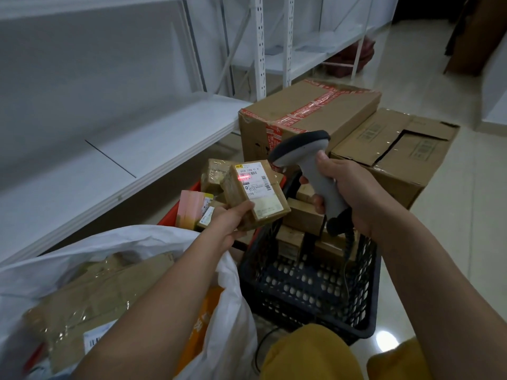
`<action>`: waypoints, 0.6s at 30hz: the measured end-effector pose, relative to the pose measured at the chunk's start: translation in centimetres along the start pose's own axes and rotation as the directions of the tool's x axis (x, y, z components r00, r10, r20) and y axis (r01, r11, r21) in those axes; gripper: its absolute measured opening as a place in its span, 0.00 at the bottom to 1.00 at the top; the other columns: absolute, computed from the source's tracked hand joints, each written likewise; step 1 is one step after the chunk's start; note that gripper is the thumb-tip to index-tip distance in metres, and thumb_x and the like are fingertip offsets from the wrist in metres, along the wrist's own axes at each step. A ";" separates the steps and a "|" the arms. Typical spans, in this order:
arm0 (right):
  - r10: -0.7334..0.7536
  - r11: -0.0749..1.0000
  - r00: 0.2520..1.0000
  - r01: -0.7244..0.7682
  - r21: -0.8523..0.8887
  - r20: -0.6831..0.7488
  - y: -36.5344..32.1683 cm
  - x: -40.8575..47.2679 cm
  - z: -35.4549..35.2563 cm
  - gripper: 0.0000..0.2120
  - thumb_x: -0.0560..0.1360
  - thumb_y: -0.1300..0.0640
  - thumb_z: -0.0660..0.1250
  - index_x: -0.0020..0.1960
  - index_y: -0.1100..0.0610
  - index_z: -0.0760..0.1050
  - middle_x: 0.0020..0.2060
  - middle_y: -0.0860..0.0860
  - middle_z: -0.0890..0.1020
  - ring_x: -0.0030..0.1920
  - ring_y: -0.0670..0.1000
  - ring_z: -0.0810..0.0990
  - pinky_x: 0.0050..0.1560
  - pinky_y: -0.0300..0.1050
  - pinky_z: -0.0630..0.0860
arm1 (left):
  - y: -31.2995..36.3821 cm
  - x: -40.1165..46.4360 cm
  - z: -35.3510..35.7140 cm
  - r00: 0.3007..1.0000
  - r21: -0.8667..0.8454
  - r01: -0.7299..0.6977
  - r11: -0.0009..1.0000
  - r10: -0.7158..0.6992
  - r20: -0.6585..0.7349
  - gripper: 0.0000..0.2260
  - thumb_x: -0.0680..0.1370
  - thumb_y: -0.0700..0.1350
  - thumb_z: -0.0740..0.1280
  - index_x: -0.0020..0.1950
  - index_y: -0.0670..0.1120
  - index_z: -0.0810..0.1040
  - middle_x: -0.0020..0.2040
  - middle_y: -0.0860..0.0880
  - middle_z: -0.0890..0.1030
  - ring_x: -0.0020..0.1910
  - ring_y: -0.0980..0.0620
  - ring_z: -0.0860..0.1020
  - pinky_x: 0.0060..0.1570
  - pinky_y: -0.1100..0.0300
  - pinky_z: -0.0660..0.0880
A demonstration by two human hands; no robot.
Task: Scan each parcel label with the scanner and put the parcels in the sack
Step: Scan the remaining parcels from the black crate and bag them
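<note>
My left hand (229, 220) grips a small brown parcel (256, 192) from below, its white label tilted up toward me. A red scan line glows across the label's barcode. My right hand (348, 190) grips the handle of a grey scanner (304, 152), whose dark head points at the label from the right. The white sack (227, 311) lies open at the lower left with taped cardboard parcels (90, 292) inside. A dark plastic basket (310, 292) below my hands holds several brown parcels (301, 215).
A red crate (175, 212) behind the sack holds a pink parcel (192, 207) and other parcels. Two large cardboard boxes (310, 111) (395, 149) stand on the tiled floor beyond the basket. White shelving (109, 149) runs along the left. The scanner's cable hangs into the basket.
</note>
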State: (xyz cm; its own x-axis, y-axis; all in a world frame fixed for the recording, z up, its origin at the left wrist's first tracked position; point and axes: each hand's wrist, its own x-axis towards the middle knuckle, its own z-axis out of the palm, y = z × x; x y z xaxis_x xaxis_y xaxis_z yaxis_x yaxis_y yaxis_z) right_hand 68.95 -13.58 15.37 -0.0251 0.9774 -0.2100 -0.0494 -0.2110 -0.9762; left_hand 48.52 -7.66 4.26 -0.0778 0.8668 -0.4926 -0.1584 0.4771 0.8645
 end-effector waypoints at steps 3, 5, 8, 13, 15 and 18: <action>-0.016 1.000 1.000 0.016 0.002 0.012 0.0 -0.3 -0.3 0.18 0.82 0.45 0.59 0.62 0.59 0.73 0.47 0.60 0.74 0.28 0.48 0.73 0.31 0.43 0.71 | 0.0 -0.2 0.4 1.000 0.003 0.002 1.000 -0.002 0.005 0.26 0.75 0.41 0.72 0.70 0.43 0.67 0.64 0.44 0.78 0.54 0.48 0.77 0.51 0.49 0.77; -0.022 1.000 1.000 0.022 0.005 0.020 0.0 -0.5 -0.4 0.17 0.82 0.45 0.59 0.59 0.57 0.74 0.48 0.60 0.74 0.28 0.48 0.73 0.31 0.42 0.71 | 0.0 -0.2 0.5 1.000 0.009 0.002 1.000 -0.002 0.008 0.25 0.75 0.41 0.72 0.70 0.43 0.68 0.64 0.44 0.78 0.54 0.48 0.77 0.52 0.49 0.77; -0.037 0.999 0.999 0.037 0.003 0.035 0.2 -0.6 -0.5 0.15 0.82 0.45 0.58 0.57 0.56 0.74 0.48 0.60 0.74 0.29 0.48 0.74 0.33 0.43 0.71 | 0.1 -0.6 0.1 1.000 0.033 -0.006 0.999 0.005 0.022 0.26 0.75 0.42 0.72 0.70 0.44 0.68 0.63 0.45 0.79 0.58 0.47 0.78 0.59 0.45 0.76; -0.008 0.996 0.999 0.005 0.088 0.035 1.5 -0.7 0.9 0.17 0.81 0.44 0.60 0.50 0.57 0.78 0.44 0.61 0.77 0.33 0.52 0.74 0.37 0.47 0.70 | 1.0 -3.7 -2.7 0.997 0.042 -0.079 0.996 0.079 -0.002 0.26 0.73 0.43 0.74 0.69 0.45 0.70 0.57 0.46 0.83 0.55 0.47 0.81 0.58 0.45 0.77; 0.011 0.996 1.000 -0.012 0.094 0.017 2.2 -0.7 1.4 0.18 0.82 0.45 0.60 0.47 0.59 0.78 0.35 0.58 0.77 0.31 0.54 0.73 0.35 0.49 0.70 | 1.4 -6.1 -4.9 0.990 0.079 -0.134 0.988 0.137 -0.037 0.22 0.74 0.43 0.73 0.66 0.47 0.72 0.55 0.47 0.83 0.54 0.48 0.82 0.56 0.47 0.79; 0.010 1.000 1.000 -0.010 -0.002 0.028 2.9 -0.6 2.0 0.21 0.82 0.45 0.58 0.48 0.62 0.77 0.28 0.56 0.74 0.28 0.54 0.73 0.29 0.46 0.69 | 1.2 -9.9 -9.5 0.965 0.090 -0.210 0.974 0.221 -0.142 0.20 0.75 0.42 0.71 0.66 0.49 0.72 0.55 0.48 0.83 0.54 0.48 0.82 0.52 0.49 0.79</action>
State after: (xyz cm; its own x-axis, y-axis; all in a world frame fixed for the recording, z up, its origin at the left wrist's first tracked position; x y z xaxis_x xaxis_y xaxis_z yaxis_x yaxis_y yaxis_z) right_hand 66.83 -14.81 12.73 -0.0534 0.9744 -0.2186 -0.0470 -0.2211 -0.9741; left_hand 39.77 -17.06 9.27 -0.2495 0.9211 -0.2987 -0.0496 0.2959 0.9539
